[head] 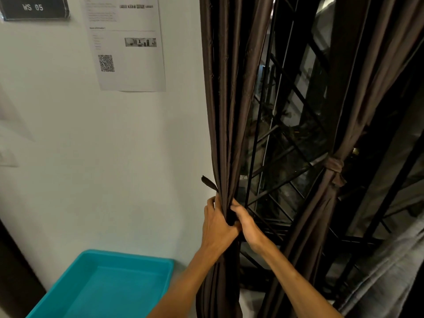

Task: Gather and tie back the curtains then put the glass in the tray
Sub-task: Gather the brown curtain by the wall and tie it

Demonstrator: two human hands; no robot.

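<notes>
Low in mid-frame, my left hand (218, 223) and right hand (246, 226) are clenching the gathered curtain (226, 111). Its tie (209, 182) is sticking out loose, so folds may be slipping free.

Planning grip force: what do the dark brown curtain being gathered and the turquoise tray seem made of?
The dark brown curtain looks like woven fabric, probably satin-like synthetic: soft sheen runs along its folds, and it bunches where the left hand and right hand grip it. The turquoise rectangular tray is likely moulded plastic, smooth and semi-glossy, with a rounded rim and uniform colour.
</notes>
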